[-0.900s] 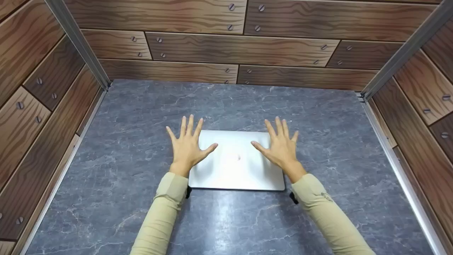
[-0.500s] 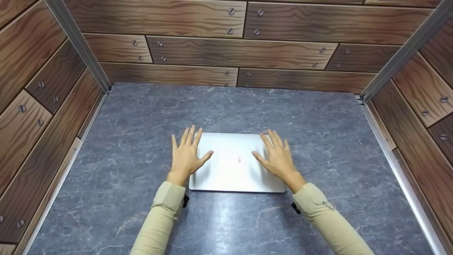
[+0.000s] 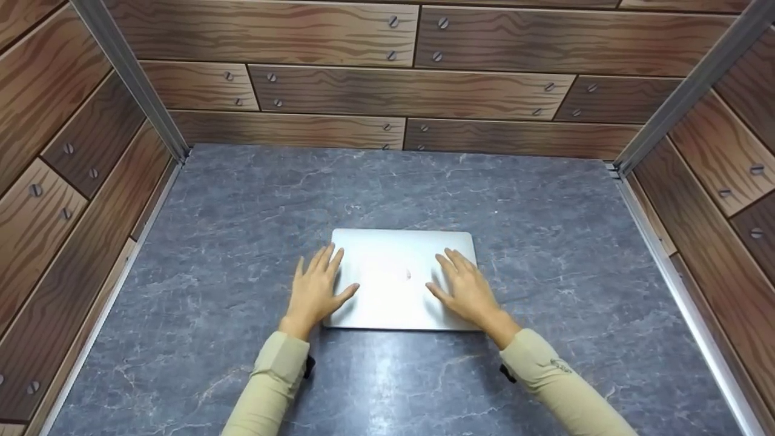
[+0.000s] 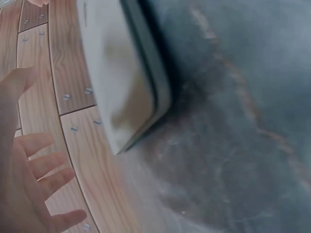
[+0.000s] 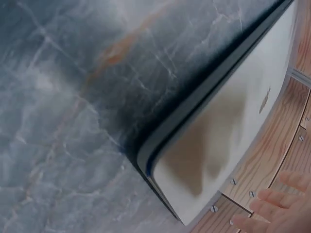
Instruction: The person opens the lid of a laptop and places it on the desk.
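Observation:
A silver laptop [image 3: 387, 290], lid closed, lies flat on the grey marbled table. My left hand [image 3: 315, 293] hovers at its left edge, fingers spread and straight, thumb over the lid. Over the right part of the lid is my right hand [image 3: 465, 289], its fingers extended too. Both wrist views show a gap between hand and laptop: the left hand [image 4: 36, 179] is apart from the lid [image 4: 114, 73], and the right hand [image 5: 282, 206] stays off the lid [image 5: 218, 131], which mirrors a hand-like shadow. Neither hand holds anything.
The marbled tabletop [image 3: 545, 242] surrounds the laptop. Wood-patterned panels [image 3: 412, 91] form walls at the back and both sides, with metal posts [image 3: 130, 79] at the back corners. A metal rail [image 3: 684, 290] runs along the right edge.
Both hands have moved back toward the body, from the laptop's far edge to about its middle. Their fingers are less widely spread. The laptop stays in place and closed.

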`<action>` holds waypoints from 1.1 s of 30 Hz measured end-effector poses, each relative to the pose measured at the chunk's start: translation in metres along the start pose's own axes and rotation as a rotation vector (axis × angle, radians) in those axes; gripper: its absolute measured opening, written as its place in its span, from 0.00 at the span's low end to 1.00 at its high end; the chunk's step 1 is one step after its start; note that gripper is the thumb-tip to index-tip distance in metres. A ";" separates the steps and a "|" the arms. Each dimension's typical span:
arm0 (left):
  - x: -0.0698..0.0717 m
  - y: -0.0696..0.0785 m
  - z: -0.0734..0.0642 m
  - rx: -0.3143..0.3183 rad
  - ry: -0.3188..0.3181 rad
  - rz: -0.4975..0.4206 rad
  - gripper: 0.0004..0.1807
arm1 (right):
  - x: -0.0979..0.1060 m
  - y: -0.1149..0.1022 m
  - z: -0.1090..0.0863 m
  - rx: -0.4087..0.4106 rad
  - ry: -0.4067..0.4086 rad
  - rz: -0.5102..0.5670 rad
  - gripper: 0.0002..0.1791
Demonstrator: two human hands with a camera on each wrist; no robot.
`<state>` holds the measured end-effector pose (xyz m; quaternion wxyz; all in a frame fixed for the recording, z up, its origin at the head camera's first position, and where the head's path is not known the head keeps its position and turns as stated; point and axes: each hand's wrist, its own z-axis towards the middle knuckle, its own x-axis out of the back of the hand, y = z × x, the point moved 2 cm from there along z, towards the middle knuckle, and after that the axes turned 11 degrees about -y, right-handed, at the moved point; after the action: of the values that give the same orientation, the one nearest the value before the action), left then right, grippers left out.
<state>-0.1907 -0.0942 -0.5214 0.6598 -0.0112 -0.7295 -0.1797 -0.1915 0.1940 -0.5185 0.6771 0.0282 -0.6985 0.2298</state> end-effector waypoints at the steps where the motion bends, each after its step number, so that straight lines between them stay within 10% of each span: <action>1: -0.002 0.000 -0.001 -0.002 -0.005 -0.001 0.43 | -0.001 0.000 0.000 0.004 -0.005 -0.003 0.35; 33: -0.031 -0.025 -0.032 0.016 -0.143 -0.092 0.52 | -0.034 -0.019 -0.021 0.187 -0.220 -0.067 0.44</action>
<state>-0.1626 -0.1195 -0.5555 0.5970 0.0149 -0.7760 -0.2028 -0.1626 0.1750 -0.5465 0.5982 0.1395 -0.7427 0.2666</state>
